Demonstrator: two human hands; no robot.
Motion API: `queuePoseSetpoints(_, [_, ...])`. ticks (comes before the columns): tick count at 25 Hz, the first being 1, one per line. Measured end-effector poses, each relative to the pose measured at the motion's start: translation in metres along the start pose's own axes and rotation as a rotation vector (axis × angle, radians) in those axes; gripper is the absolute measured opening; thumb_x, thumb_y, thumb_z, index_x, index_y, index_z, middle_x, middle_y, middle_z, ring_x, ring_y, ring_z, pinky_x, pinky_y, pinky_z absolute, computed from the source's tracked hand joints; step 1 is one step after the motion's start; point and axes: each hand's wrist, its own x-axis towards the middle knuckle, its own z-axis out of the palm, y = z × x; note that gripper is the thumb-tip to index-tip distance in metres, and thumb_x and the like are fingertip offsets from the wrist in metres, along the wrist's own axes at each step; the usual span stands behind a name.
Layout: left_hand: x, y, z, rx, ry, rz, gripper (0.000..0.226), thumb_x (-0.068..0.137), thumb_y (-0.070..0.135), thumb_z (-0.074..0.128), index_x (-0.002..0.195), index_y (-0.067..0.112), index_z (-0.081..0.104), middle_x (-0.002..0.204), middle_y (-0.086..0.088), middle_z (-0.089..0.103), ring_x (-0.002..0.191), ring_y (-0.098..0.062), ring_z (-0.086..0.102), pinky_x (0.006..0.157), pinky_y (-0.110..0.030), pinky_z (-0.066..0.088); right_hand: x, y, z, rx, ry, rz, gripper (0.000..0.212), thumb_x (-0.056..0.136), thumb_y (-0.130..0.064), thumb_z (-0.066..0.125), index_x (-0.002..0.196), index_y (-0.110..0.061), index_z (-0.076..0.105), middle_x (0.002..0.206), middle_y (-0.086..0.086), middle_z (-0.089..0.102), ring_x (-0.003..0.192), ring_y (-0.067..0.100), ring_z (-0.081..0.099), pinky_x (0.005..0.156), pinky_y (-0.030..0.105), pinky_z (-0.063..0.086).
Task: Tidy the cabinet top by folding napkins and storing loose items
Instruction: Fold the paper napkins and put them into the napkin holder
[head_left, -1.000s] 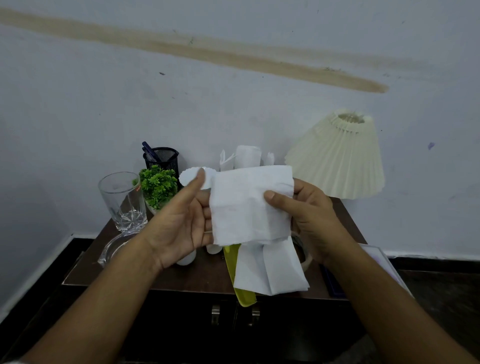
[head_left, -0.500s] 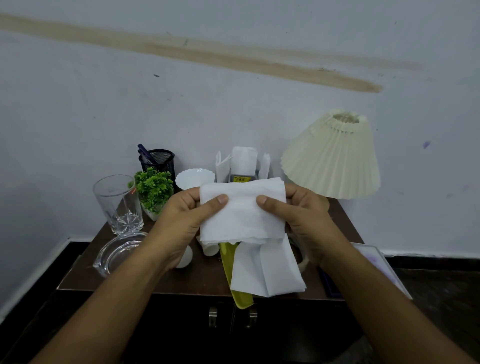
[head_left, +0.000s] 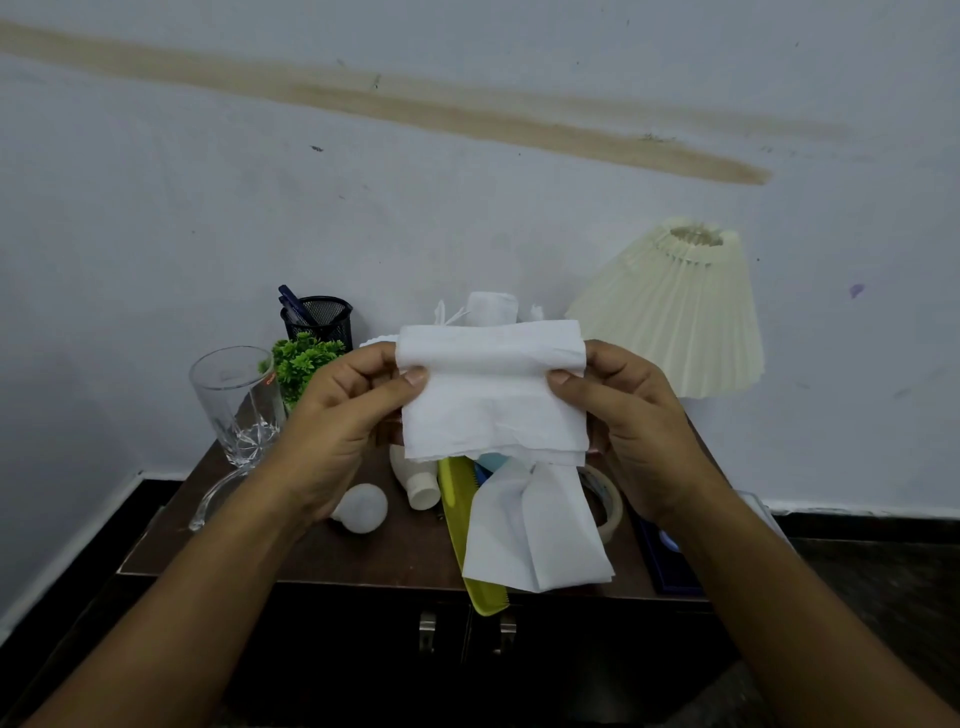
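Above the counter, a white napkin is held in mid-air between the left hand and the right hand. Each grip is closed to a pinch: a thumb is pressed on the front of the sheet near its upper side edge, and the fingers are curled behind it. The top edge is seen rolled over toward the viewer, while the lower edge hangs free and uneven; a fold is judged to be in progress. As the thin paper is supported only at its two sides, the crease may be set crooked, or the sheet torn if the hands are drawn apart. Were one pinch loosened, the napkin would be dropped onto the clutter below: a second napkin, a yellow comb, a white bottle, a light bulb and a tape roll. The drinking glass, near the left hand, could be toppled if that arm is lowered carelessly.
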Motion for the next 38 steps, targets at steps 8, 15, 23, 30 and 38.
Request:
queuePoseSetpoints(8, [-0.003, 0.006, 0.0, 0.03, -0.038, 0.044, 0.038, 0.093, -0.007, 0.05, 0.083, 0.016, 0.078, 0.109, -0.013, 0.072, 0.097, -0.022, 0.069, 0.074, -0.033, 0.06, -0.001, -0.003, 0.001, -0.049, 0.007, -0.033, 0.028, 0.095, 0.011, 0.048, 0.087, -0.003, 0.071, 0.094, 0.005, 0.073, 0.091, 0.022, 0.069, 0.058, 0.021, 0.054])
queuePoseSetpoints(15, [-0.003, 0.008, 0.004, -0.001, 0.022, 0.023, 0.045, 0.102, 0.011, 0.043, 0.078, 0.017, 0.081, 0.093, 0.001, 0.077, 0.083, -0.01, 0.07, 0.062, -0.021, 0.056, 0.002, -0.004, 0.006, 0.081, 0.102, 0.116, 0.033, 0.104, -0.008, 0.033, 0.097, -0.011, 0.065, 0.093, 0.01, 0.073, 0.086, 0.024, 0.069, 0.067, 0.035, 0.059])
queuePoseSetpoints(23, [-0.003, -0.006, 0.004, 0.174, -0.08, 0.143, 0.022, 0.084, -0.006, 0.068, 0.101, 0.007, 0.073, 0.095, -0.005, 0.076, 0.087, -0.018, 0.071, 0.072, -0.024, 0.058, -0.001, 0.013, 0.006, -0.38, -0.089, 0.052, 0.03, 0.086, -0.031, 0.078, 0.113, -0.02, 0.069, 0.092, -0.005, 0.074, 0.092, 0.012, 0.071, 0.076, 0.026, 0.057])
queuePoseSetpoints(30, [-0.004, -0.009, 0.014, -0.006, -0.094, 0.066, 0.051, 0.079, 0.006, 0.071, 0.129, 0.01, 0.062, 0.106, -0.01, 0.074, 0.098, -0.019, 0.071, 0.077, -0.03, 0.059, -0.004, 0.019, 0.02, -0.319, -0.171, 0.045, 0.015, 0.093, -0.013, 0.07, 0.104, -0.003, 0.07, 0.102, 0.01, 0.077, 0.097, 0.027, 0.074, 0.089, 0.044, 0.061])
queuePoseSetpoints(38, [-0.003, -0.014, 0.022, -0.023, 0.005, -0.188, 0.026, 0.082, 0.022, 0.067, 0.101, 0.005, 0.073, 0.093, -0.013, 0.077, 0.081, -0.022, 0.071, 0.065, -0.03, 0.062, 0.002, 0.02, 0.015, -0.129, -0.025, 0.16, 0.02, 0.094, -0.012, 0.067, 0.11, -0.002, 0.068, 0.105, 0.007, 0.078, 0.099, 0.025, 0.075, 0.089, 0.045, 0.061])
